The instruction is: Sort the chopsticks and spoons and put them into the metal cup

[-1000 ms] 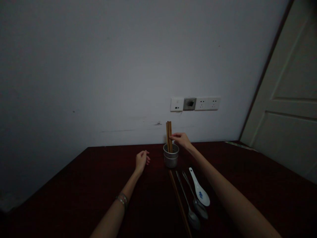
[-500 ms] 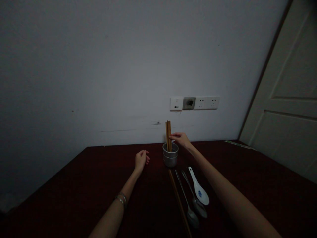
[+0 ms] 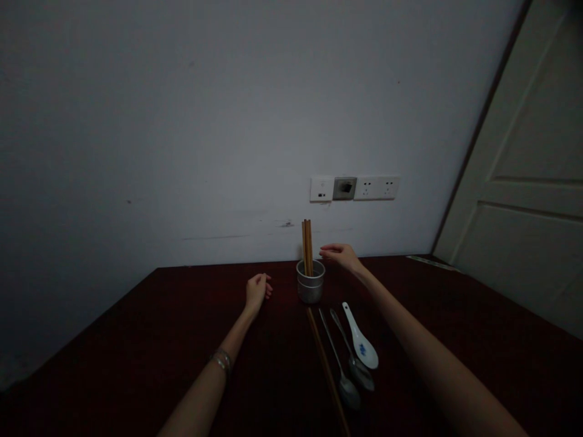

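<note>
Several wooden chopsticks (image 3: 307,246) stand upright in a grey metal cup (image 3: 310,288) near the back of the dark red table. Just right of them my right hand (image 3: 337,254) hovers, fingers stretched forward and apart from the sticks, holding nothing. My left hand (image 3: 258,290) rests left of the cup, its fingers loosely curled with nothing seen in them. In front of the cup lie a wooden chopstick (image 3: 327,367), a long-handled metal spoon (image 3: 348,391), a second metal spoon (image 3: 361,372) and a white spoon with a blue mark (image 3: 364,349).
The dark red table (image 3: 136,340) meets a grey wall (image 3: 228,121) at the back. Wall sockets (image 3: 376,188) sit above the cup. A flat strip (image 3: 432,263) lies at the back right, near a pale panelled door (image 3: 528,158).
My right hand has let go of the chopsticks and moved right, off them. The sticks stay standing in the cup. My left hand keeps its place, and the view has shifted slightly.
</note>
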A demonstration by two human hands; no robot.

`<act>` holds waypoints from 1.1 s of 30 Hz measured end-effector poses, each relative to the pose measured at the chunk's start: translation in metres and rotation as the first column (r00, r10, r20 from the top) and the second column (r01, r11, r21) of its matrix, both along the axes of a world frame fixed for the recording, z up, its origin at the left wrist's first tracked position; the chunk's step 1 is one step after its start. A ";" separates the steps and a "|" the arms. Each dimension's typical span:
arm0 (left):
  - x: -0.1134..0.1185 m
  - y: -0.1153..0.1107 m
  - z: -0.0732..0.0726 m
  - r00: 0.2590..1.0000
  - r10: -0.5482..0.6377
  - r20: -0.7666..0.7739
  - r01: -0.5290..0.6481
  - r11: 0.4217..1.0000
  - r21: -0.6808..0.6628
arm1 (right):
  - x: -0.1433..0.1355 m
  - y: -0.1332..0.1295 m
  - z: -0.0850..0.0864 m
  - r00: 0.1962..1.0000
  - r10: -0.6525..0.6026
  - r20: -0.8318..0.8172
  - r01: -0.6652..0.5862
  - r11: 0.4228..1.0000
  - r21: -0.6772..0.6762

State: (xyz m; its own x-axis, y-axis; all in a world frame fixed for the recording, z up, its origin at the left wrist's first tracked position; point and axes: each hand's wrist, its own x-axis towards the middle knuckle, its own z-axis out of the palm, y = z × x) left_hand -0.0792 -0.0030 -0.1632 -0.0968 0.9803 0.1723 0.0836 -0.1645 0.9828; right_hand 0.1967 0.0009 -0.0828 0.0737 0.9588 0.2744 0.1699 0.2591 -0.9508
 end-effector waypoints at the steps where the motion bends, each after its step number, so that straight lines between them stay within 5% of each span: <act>1: 0.000 0.000 0.000 1.000 0.002 -0.005 -0.002 1.000 -0.001 | 0.007 -0.004 -0.004 0.999 -0.025 0.031 0.026 1.000 -0.018; 6: -0.001 0.000 0.001 1.000 -0.012 -0.014 0.011 1.000 -0.008 | 0.048 -0.028 -0.033 0.943 -0.089 0.320 0.117 0.991 -0.069; 12: -0.002 0.000 0.002 1.000 0.013 0.002 -0.013 1.000 0.009 | 0.088 -0.070 -0.063 0.707 -0.152 0.691 0.195 0.981 0.017; 23: -0.003 -0.004 0.002 0.999 -0.023 0.043 0.020 0.998 0.062 | 0.078 -0.115 -0.103 0.513 -0.289 0.808 0.199 0.956 0.216; 33: -0.010 -0.017 0.013 0.992 -0.117 -0.046 0.112 0.989 -0.100 | 0.079 -0.116 -0.101 0.532 -0.290 0.796 0.214 0.955 0.204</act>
State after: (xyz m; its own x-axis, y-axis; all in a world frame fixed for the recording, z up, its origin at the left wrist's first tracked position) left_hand -0.0896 -0.0203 -0.1502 0.0233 0.9967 0.0779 0.1211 -0.0802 0.9894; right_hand 0.2755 -0.1149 -0.1840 0.0200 0.9114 0.4111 0.9247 0.1395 -0.3542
